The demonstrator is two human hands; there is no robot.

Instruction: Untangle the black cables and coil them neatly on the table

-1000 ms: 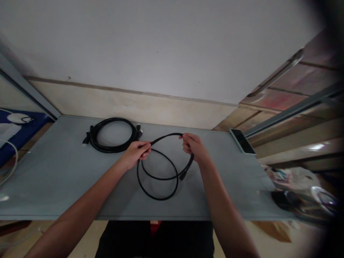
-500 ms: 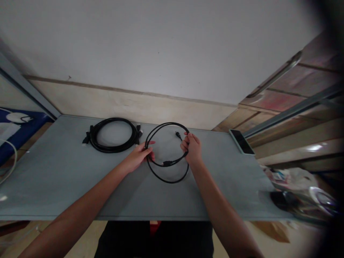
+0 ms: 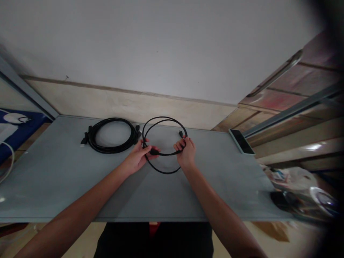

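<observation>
Between my hands is a thin black cable in loose loops. My left hand pinches the loops at their left side, beside a black connector that lies across its fingers. My right hand is closed around the right side of the loops. Another black plug sticks up just above the right hand's fingers. To the left, a thicker coil of black cables rests on the grey table, with plugs at both of its sides.
A phone lies at the table's right rear. A dark cylindrical object, blurred, is at the right front edge, near a clear container. The wall borders the back. A white cable hangs at the far left.
The connector has moved left and up, from the bottom of the loop to my left fingers. My right hand has shifted slightly left, and the loops sit a little higher.
</observation>
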